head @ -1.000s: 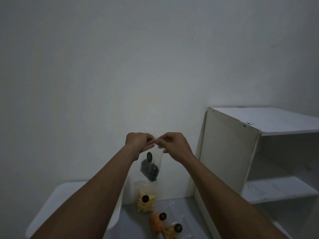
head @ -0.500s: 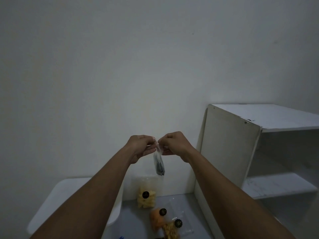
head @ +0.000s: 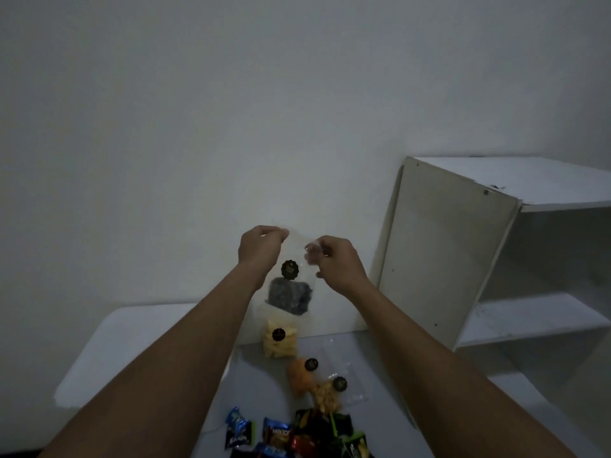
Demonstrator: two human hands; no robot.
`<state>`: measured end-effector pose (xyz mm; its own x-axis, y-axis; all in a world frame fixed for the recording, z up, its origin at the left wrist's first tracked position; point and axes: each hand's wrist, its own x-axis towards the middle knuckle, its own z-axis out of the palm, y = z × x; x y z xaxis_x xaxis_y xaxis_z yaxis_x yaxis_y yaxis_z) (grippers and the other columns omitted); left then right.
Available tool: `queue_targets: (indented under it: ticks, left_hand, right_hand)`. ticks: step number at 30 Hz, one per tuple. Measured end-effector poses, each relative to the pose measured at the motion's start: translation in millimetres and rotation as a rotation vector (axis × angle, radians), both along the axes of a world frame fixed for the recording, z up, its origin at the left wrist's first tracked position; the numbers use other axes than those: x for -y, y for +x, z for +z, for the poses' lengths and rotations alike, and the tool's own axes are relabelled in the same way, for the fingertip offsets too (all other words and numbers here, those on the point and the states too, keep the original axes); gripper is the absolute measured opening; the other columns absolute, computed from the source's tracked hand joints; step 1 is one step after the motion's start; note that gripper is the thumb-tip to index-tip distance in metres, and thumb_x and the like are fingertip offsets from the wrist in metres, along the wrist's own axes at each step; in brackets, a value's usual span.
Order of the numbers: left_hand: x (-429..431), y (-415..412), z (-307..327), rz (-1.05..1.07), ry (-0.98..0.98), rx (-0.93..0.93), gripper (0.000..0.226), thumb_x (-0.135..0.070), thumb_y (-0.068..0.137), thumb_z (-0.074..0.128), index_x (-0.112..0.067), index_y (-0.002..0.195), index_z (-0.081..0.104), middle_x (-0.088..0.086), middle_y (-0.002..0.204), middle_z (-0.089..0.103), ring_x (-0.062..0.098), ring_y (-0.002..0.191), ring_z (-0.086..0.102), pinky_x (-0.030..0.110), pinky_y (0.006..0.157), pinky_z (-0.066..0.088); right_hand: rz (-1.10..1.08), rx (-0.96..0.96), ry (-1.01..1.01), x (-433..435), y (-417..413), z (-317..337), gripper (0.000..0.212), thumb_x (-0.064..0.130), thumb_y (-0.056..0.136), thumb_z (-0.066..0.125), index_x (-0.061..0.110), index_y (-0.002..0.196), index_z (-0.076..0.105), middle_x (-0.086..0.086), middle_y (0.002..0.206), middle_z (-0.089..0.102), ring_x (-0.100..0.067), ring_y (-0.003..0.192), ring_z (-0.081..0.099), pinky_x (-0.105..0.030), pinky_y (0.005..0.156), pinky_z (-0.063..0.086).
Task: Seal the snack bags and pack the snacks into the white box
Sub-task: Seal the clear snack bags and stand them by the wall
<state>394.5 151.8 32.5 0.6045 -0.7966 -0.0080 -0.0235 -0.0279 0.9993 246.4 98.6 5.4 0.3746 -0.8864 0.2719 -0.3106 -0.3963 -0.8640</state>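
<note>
I hold a clear snack bag (head: 291, 294) of dark pieces with a round black sticker up in the air, facing me. My left hand (head: 259, 247) pinches its top left corner and my right hand (head: 334, 259) pinches the top right corner. Below it a clear bag of yellow snacks (head: 280, 340) leans against the wall. Lower lie an orange snack bag (head: 302, 375) and a bag of pale yellow pieces (head: 327, 396). The white box (head: 109, 352) sits at the left, partly behind my left forearm.
Several small wrapped candies (head: 297, 436) in blue, black and red lie on the grey surface near the bottom edge. A white open shelf unit (head: 496, 259) stands at the right against the wall.
The dark snack bag has turned from edge-on to face me, and my hands have moved apart along its top. The view has tilted down, bringing the candies into sight.
</note>
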Motion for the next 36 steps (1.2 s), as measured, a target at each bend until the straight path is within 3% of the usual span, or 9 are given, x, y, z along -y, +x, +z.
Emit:
queue_targets:
  ticks: [3, 6, 11, 15, 18, 21, 24, 29, 36]
  left_hand:
    - [4, 7, -40, 0.016, 0.103, 0.038, 0.042, -0.018, 0.089, 0.061, -0.021, 0.13, 0.055, 0.006, 0.135, 0.052, 0.026, 0.119, 0.052, 0.047, 0.102, 0.047]
    - [8, 11, -82, -0.105, 0.277, 0.045, 0.052, -0.011, 0.092, 0.057, -0.022, 0.142, 0.047, 0.009, 0.145, 0.044, 0.029, 0.127, 0.046, 0.046, 0.105, 0.043]
    - [18, 6, -133, -0.245, 0.318, -0.079, 0.022, -0.016, 0.096, 0.055, -0.027, 0.112, 0.066, 0.007, 0.116, 0.066, 0.022, 0.097, 0.061, 0.036, 0.078, 0.05]
    - [29, 9, -163, -0.171, 0.275, -0.149, 0.013, -0.013, 0.098, 0.056, -0.015, 0.098, 0.068, 0.015, 0.107, 0.07, 0.026, 0.083, 0.068, 0.043, 0.082, 0.056]
    - [34, 17, -187, -0.097, 0.29, -0.155, 0.013, -0.013, 0.097, 0.057, -0.017, 0.094, 0.069, 0.015, 0.106, 0.071, 0.028, 0.084, 0.069, 0.04, 0.075, 0.058]
    - [38, 23, -209, -0.055, 0.315, -0.164, 0.014, -0.011, 0.096, 0.057, -0.018, 0.091, 0.069, 0.016, 0.103, 0.069, 0.025, 0.079, 0.066, 0.033, 0.066, 0.056]
    - [49, 25, -227, -0.035, 0.333, -0.148, 0.014, -0.011, 0.095, 0.058, -0.018, 0.09, 0.069, 0.017, 0.104, 0.07, 0.029, 0.083, 0.069, 0.038, 0.068, 0.057]
    - [81, 14, -256, 0.006, 0.381, -0.095, 0.001, -0.023, 0.092, 0.064, -0.023, 0.092, 0.065, 0.012, 0.106, 0.068, 0.032, 0.092, 0.068, 0.046, 0.076, 0.06]
    - [127, -25, -307, 0.091, 0.403, -0.01, 0.009, -0.02, 0.09, 0.068, -0.013, 0.096, 0.067, 0.008, 0.091, 0.069, 0.027, 0.085, 0.067, 0.032, 0.069, 0.056]
  right_hand:
    - [-0.002, 0.054, 0.1, 7, -2, -16, 0.021, 0.005, 0.092, 0.055, 0.018, 0.088, 0.071, 0.003, 0.09, 0.074, -0.015, 0.09, 0.07, -0.048, 0.085, 0.059]
    - [0.019, 0.099, 0.157, 17, -9, -33, 0.022, 0.002, 0.093, 0.053, 0.017, 0.091, 0.069, -0.002, 0.091, 0.074, -0.016, 0.089, 0.07, -0.047, 0.085, 0.058]
    - [0.089, 0.219, 0.31, 37, -10, -59, 0.018, 0.001, 0.097, 0.053, 0.014, 0.094, 0.067, -0.006, 0.091, 0.072, -0.017, 0.087, 0.069, -0.043, 0.085, 0.057]
    - [0.046, 0.192, 0.341, 54, -2, -87, 0.011, 0.013, 0.095, 0.061, 0.015, 0.104, 0.067, -0.006, 0.099, 0.073, -0.017, 0.093, 0.068, -0.033, 0.079, 0.054]
    - [0.033, 0.037, 0.345, 64, 6, -118, 0.026, 0.032, 0.093, 0.066, 0.017, 0.113, 0.065, -0.004, 0.103, 0.07, -0.017, 0.093, 0.066, -0.028, 0.075, 0.051]
    - [0.085, -0.091, 0.412, 69, 12, -152, 0.024, 0.023, 0.096, 0.062, 0.015, 0.119, 0.062, -0.003, 0.101, 0.067, -0.019, 0.096, 0.064, -0.032, 0.08, 0.053]
    - [0.052, -0.123, 0.394, 77, 18, -177, 0.019, 0.018, 0.097, 0.059, 0.017, 0.116, 0.064, -0.003, 0.103, 0.065, -0.02, 0.098, 0.064, -0.04, 0.085, 0.058]
    - [-0.104, -0.092, 0.384, 104, 13, -207, 0.016, 0.018, 0.096, 0.062, 0.018, 0.111, 0.057, 0.002, 0.083, 0.061, -0.009, 0.076, 0.06, -0.021, 0.06, 0.047]
    - [-0.281, -0.136, 0.372, 149, -4, -260, 0.009, 0.012, 0.095, 0.058, 0.019, 0.101, 0.058, 0.014, 0.074, 0.059, -0.012, 0.074, 0.06, -0.022, 0.056, 0.045]
